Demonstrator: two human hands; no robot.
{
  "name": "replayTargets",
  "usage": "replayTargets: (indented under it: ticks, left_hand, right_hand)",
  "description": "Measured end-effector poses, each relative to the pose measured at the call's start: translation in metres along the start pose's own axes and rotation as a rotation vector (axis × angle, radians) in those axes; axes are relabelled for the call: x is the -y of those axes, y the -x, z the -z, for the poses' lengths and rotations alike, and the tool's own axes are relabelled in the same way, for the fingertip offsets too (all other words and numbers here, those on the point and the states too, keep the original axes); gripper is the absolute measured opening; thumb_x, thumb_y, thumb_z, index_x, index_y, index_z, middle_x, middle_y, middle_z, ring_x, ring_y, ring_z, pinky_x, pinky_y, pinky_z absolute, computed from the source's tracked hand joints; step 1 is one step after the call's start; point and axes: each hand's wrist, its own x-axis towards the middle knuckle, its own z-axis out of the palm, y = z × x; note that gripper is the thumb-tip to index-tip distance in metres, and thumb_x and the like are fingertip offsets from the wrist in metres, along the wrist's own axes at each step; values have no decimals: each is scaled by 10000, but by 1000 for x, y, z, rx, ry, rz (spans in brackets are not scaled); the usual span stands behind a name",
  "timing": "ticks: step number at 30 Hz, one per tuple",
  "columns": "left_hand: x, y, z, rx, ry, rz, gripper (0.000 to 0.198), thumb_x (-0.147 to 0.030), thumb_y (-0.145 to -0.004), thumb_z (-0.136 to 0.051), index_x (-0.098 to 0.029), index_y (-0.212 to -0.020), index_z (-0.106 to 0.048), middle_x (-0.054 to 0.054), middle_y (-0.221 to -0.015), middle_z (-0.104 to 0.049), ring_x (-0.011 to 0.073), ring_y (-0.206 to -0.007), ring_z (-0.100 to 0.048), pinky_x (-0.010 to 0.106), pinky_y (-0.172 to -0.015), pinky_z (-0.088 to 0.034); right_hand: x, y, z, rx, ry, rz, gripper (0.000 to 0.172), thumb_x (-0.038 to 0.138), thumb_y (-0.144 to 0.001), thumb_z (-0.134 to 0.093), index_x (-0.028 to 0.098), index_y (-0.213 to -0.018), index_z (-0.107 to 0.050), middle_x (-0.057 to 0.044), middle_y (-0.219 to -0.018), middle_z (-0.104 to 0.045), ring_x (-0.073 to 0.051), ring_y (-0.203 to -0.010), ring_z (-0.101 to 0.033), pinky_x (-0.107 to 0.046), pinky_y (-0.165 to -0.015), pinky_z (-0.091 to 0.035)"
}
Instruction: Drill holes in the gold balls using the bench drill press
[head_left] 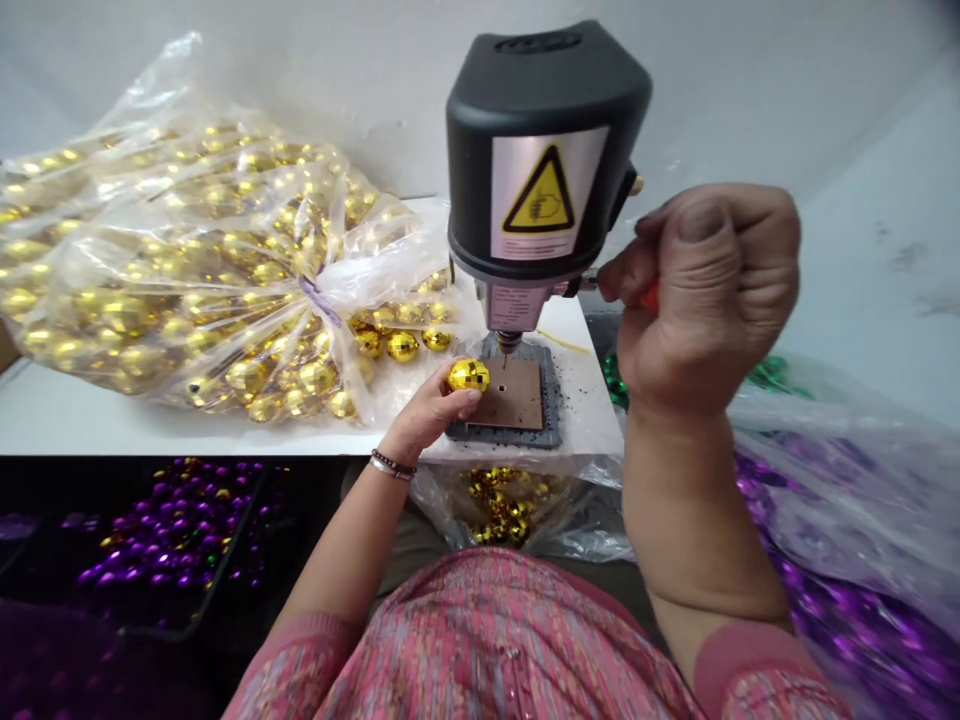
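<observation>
Head: left fingers (439,383) around gold ball (471,374)

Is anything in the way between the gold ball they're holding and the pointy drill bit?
Nothing visible. The left hand holds the gold ball just left of the drill bit, with a gap between them.

White table (60,425): left side is filled by tied bag of gold balls (225,290); narrow passage is afforded along front edge, closed by left hand (431,408). Near right edge: room is taken by drill press (541,170), flanked by right hand (705,290).
</observation>
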Motion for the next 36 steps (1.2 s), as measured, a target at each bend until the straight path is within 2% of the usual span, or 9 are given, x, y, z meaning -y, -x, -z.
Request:
replayTargets:
  ticks: [4, 8, 14, 18, 22, 26, 30, 36]
  left_hand:
    - [0, -2, -3, -54, -232, 51, 744, -418, -748, -819, -171, -1345, -449, -18, -834, -628, 96, -638, -582, 213, -570, -451]
    - [-2, -7, -8, -82, -432, 84, 662, -430, -769, -785, -157, -1311, -522, 4, -864, -648, 104, -633, -609, 204, -539, -464]
    - [-1, -15, -11, -120, -688, 108, 653, -369, -798, -741, -191, -1399, -557, 40, -954, -723, 134, -664, -647, 229, -584, -508]
    - [-2, -17, -15, -124, -810, 63, 670, -370, -766, -764, -183, -1386, -591, 59, -1062, -738, 181, -835, -673, 257, -696, -538]
    - [-8, -19, -24, -113, -926, 22, 651, -338, -760, -770, -163, -1367, -616, 49, -1054, -747, 183, -868, -664, 278, -792, -531]
    - [-12, -23, -33, -56, -966, -7, 607, -279, -760, -774, -146, -1338, -645, 46, -1021, -754, 178, -861, -663, 272, -804, -523]
    - [-11, -28, -35, -78, -923, 21, 680, -233, -736, -809, -142, -1384, -624, 44, -1021, -764, 178, -880, -673, 273, -839, -528]
    - [-10, -30, -33, -103, -896, 44, 718, -228, -708, -847, -136, -1385, -626, 62, -1044, -769, 202, -914, -680, 299, -867, -538]
  right_hand:
    - [2, 0, 0, 7, 11, -22, 229, 373, -949, -565, 169, -857, -612, 80, -633, -473, 20, -549, -500, -123, -542, -450]
    - [3, 1, 2, 43, 99, -27, 266, 415, -960, -521, 171, -891, -601, 71, -686, -473, 24, -594, -515, -112, -577, -484]
    - [5, 1, 2, 43, 101, -29, 259, 402, -958, -524, 163, -883, -591, 70, -711, -498, 24, -597, -516, -123, -592, -482]
    - [6, -2, 0, 15, 86, -41, 229, 366, -953, -533, 166, -864, -600, 75, -724, -524, 30, -579, -514, -115, -577, -448]
    - [3, -20, -4, 45, 20, 2, 157, 250, -949, -559, 166, -817, -565, 81, -644, -512, 6, -503, -469, -158, -530, -391]
    - [0, -42, -11, 52, -34, -92, 180, 173, -935, -525, 181, -761, -481, 101, -597, -447, 3, -458, -445, -163, -490, -349]
    - [-1, -50, -13, 54, -96, -160, 169, 165, -935, -513, 178, -768, -488, 106, -621, -498, 8, -443, -449, -159, -424, -312]
    - [-5, -46, -8, 66, -88, -99, 162, 182, -940, -543, 167, -781, -518, 92, -576, -462, -11, -453, -439, -169, -414, -321]
